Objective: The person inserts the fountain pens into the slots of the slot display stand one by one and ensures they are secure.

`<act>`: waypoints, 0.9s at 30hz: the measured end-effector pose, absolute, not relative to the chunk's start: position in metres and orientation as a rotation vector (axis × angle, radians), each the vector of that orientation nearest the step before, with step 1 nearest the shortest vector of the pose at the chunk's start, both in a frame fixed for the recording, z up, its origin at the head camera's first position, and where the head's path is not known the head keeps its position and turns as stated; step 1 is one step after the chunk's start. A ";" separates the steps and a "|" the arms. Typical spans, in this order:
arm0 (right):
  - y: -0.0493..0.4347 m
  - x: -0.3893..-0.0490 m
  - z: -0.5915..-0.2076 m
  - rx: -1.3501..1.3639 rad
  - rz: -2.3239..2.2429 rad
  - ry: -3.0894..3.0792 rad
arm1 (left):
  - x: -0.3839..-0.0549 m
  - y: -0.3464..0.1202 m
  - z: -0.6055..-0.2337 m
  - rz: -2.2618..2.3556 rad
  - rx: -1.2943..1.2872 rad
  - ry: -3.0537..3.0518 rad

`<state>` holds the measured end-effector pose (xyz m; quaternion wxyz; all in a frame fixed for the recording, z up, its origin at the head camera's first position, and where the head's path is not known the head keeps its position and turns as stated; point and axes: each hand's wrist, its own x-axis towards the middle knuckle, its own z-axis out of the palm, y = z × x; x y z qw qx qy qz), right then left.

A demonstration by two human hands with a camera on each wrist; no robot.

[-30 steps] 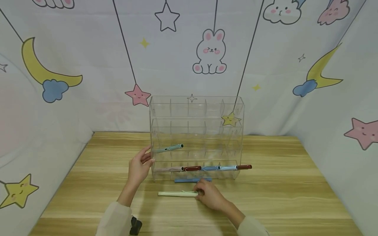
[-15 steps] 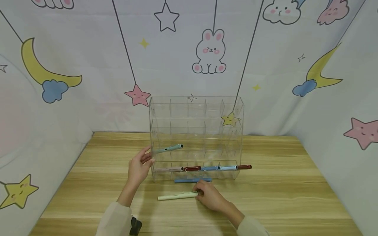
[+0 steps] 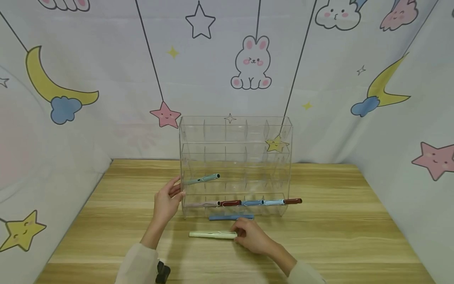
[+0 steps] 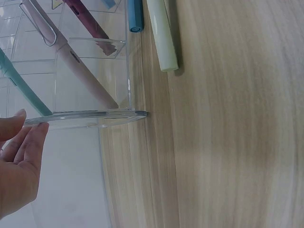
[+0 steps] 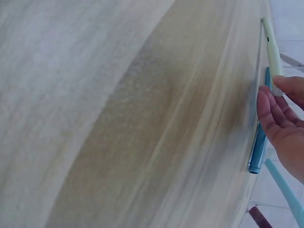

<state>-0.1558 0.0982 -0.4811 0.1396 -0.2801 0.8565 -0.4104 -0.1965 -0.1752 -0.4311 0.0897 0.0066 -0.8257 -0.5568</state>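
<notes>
My left hand [image 3: 168,200] grips the left side panel of a clear acrylic pen rack [image 3: 234,125], thumb and fingers on either face of its edge [image 4: 85,114]. With thumb and fingers my right hand [image 3: 252,236] pinches the right end of a pale green pen [image 3: 213,234], which is roughly level in front of the rack. A blue pen [image 3: 227,217] lies between it and the rack, partly behind the right hand. A grey-green pen [image 3: 207,178] leans in a compartment above the bottom row. Pinkish [image 3: 203,204], dark red [image 3: 231,203], blue and light blue [image 3: 275,202] pens fill the bottom row.
A dark red pen [image 3: 293,201] sticks out past the rack's right side. Wood-grain table [image 3: 337,221] surrounds the rack, with printed cloth [image 3: 106,59] behind and at both sides. A small black object [image 3: 163,272] sits by the left sleeve.
The pale green pen's left end swung toward the front, then back to nearly level. My right hand shifted very slightly with it. The left hand and the rack stayed still.
</notes>
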 end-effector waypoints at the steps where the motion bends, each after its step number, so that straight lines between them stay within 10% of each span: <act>1: 0.098 -0.155 -0.480 -0.808 -1.188 2.473 | -0.196 -0.175 -0.431 -1.652 0.017 -2.458; 27: 0.123 -0.162 -0.409 -0.979 -1.668 2.205 | -0.197 -0.175 -0.432 -1.664 0.032 -2.464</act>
